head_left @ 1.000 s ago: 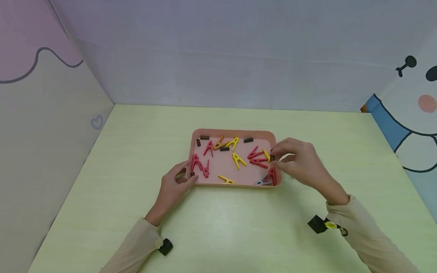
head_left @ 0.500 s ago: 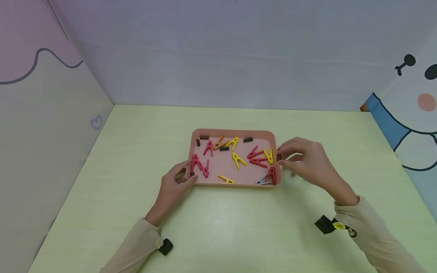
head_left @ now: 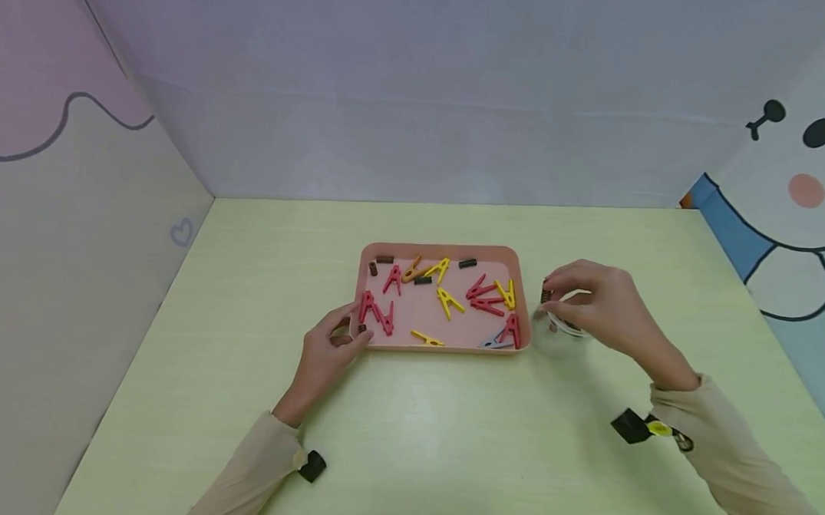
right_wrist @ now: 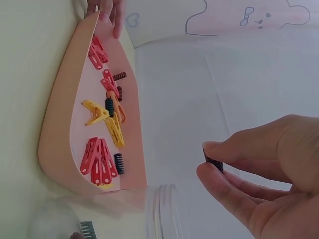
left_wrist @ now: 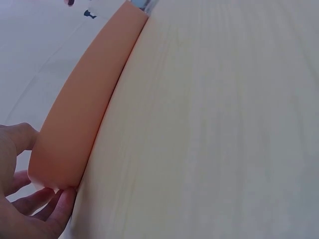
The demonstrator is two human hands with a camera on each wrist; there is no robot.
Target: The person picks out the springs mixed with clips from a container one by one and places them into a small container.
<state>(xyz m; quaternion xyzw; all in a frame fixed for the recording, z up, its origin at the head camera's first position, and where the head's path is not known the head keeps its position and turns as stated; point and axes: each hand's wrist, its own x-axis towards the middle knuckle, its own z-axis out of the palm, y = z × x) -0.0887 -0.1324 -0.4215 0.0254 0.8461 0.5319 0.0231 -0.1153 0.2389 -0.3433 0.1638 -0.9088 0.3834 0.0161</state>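
Note:
My right hand [head_left: 600, 304] pinches a dark coil spring [right_wrist: 214, 162] between thumb and fingertips, to the right of the tray. Below that hand stands a clear jar [right_wrist: 167, 214], its rim partly hidden in the head view; a greenish spring [right_wrist: 88, 230] shows through its wall. At the near left corner of the pink tray [head_left: 417, 319], my left hand [head_left: 329, 346] grips the edge with thumb and fingers. Red clothespins [head_left: 488, 307], yellow clothespins [head_left: 450, 304], an orange clothespin [head_left: 412, 273] and several springs [head_left: 467, 264] lie scattered in the tray.
The pale wooden table [head_left: 418, 442] spreads around the tray on all sides. A grey-white wall panel [head_left: 418, 135] rises at its back edge, and printed panels flank it. A grey clothespin [head_left: 495, 341] sits in the tray's near right corner.
My right hand has moved right with the spring, from over the tray's right end to above the jar, whose rim now shows. The left hand and tray have stayed put.

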